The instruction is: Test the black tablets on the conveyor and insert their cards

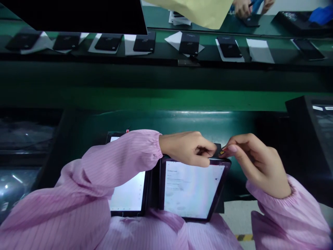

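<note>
Left hand (pixel 187 147) palm-down atop tablet (pixel 192 191)

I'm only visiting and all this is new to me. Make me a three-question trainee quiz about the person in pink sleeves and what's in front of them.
1. What does the right hand pinch?
A) a sheet of paper
B) a small dark piece with a yellowish patch
C) a blue cloth

2. True or false: the left tablet and the right tablet both have lit screens.

3. Fill in, near or far: the left hand is at the right tablet's ____ edge.

Key: 1. B; 2. true; 3. far.
</note>
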Demonstrator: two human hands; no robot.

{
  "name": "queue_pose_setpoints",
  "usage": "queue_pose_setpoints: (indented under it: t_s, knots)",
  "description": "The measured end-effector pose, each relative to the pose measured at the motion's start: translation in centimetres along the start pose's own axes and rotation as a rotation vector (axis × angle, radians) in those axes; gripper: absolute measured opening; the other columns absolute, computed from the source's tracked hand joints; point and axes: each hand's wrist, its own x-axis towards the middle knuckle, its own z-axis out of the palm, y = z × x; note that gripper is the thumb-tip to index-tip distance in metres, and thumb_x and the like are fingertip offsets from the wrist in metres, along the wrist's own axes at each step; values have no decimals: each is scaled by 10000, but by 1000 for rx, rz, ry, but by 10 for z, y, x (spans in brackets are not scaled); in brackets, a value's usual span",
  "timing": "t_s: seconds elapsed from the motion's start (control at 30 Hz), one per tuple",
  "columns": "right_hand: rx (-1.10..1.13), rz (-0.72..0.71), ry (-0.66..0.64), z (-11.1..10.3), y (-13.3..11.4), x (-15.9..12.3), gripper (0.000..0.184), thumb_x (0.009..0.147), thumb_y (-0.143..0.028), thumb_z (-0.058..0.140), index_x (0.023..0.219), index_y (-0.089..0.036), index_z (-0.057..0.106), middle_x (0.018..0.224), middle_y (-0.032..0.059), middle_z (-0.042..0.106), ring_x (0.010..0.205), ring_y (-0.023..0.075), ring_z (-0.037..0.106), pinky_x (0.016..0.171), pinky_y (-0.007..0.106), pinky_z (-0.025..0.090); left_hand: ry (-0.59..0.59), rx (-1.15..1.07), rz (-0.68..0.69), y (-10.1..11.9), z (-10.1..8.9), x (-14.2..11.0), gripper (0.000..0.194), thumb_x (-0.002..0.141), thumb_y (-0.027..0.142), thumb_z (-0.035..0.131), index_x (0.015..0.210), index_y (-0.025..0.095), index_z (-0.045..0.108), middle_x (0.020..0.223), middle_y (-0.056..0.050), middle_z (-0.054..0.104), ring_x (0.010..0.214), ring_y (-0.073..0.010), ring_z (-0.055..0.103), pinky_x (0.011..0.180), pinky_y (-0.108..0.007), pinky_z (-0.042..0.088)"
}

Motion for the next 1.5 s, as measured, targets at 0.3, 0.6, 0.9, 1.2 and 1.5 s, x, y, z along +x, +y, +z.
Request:
queue_pose_setpoints:
  t_s: [0.3, 0.6, 0.9, 1.2, 1.5]
  knots:
    - [-37, -73, -212, 13, -8, 25, 70, 960, -241, 515, 912, -199, 542, 651, -26, 672, 485, 72, 610, 454, 148, 446, 399, -282, -280, 5, 7, -27, 143, 736, 176, 570, 707, 190, 431, 679, 55, 488, 527, -54, 396, 485, -208, 282]
    - [-1, -127, -364, 29, -12, 43, 90, 969, -231, 483, 904, -200, 537, 645, -29, 650, 484, 70, 572, 453, 163, 410, 790, -523, -431, 9, 33, -41, 174, 657, 200, 566, 656, 197, 393, 596, 58, 461, 530, -61, 399, 497, -198, 305]
    - [-6, -117, -383, 28, -11, 43, 102, 977, -244, 475, 922, -199, 548, 661, -21, 656, 477, 66, 553, 453, 166, 399, 804, -564, -406, 8, 36, -43, 176, 671, 197, 568, 652, 193, 394, 624, 46, 490, 561, -68, 421, 508, -201, 318]
    - [9, -135, -508, 28, -11, 48, 142, 971, -232, 465, 868, -200, 557, 603, -33, 583, 470, 69, 497, 443, 173, 373, 837, -593, -354, 5, 38, -40, 176, 660, 197, 567, 639, 196, 392, 591, 55, 464, 536, -68, 419, 497, -203, 313]
    - [72, -102, -587, 32, -2, 49, 228, 982, -295, 453, 788, -204, 532, 587, -39, 537, 477, 69, 465, 473, 187, 373, 876, -556, -361, -2, 40, -39, 171, 645, 209, 567, 617, 195, 399, 553, 75, 417, 478, -52, 351, 449, -202, 258]
